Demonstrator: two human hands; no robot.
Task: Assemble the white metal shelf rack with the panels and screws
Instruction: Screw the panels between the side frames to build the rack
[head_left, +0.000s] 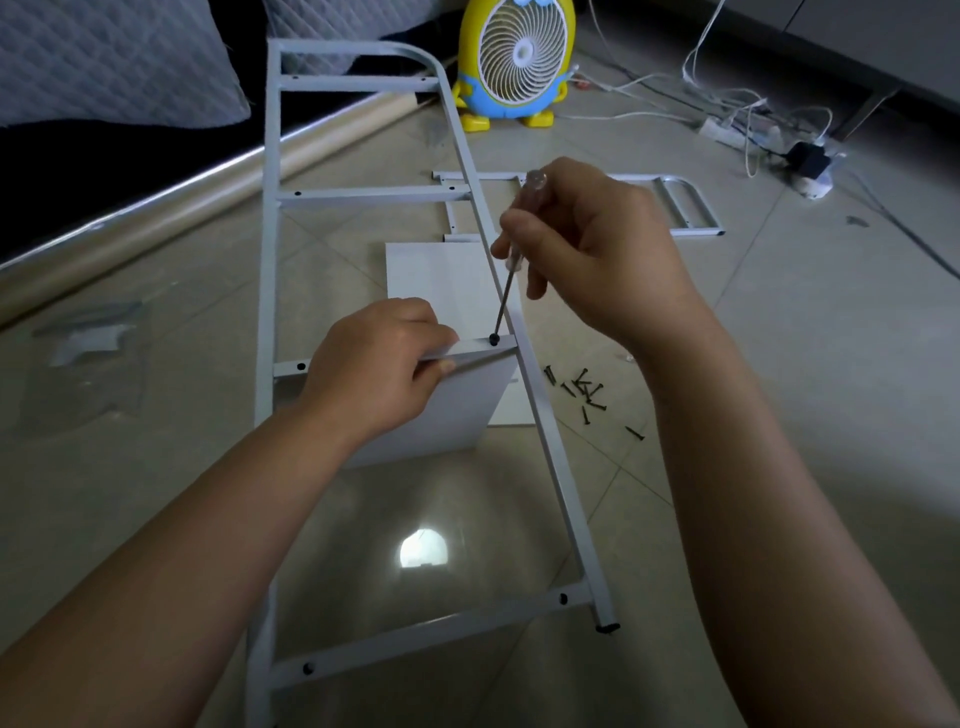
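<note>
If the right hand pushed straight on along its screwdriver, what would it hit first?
The black screw in the white crossbar; the screwdriver tip in the right hand seems to rest on it.

only one cam, head-mounted wide angle, tilted forward and down at the floor; left hand and right hand sit really near the lens, yellow fan way at the far end

My right hand grips the screwdriver, its tip set on a black screw in a crossbar of the white ladder frame. My left hand pinches that crossbar against the white panel beneath it. Loose black screws lie on the tiled floor just right of the frame.
</note>
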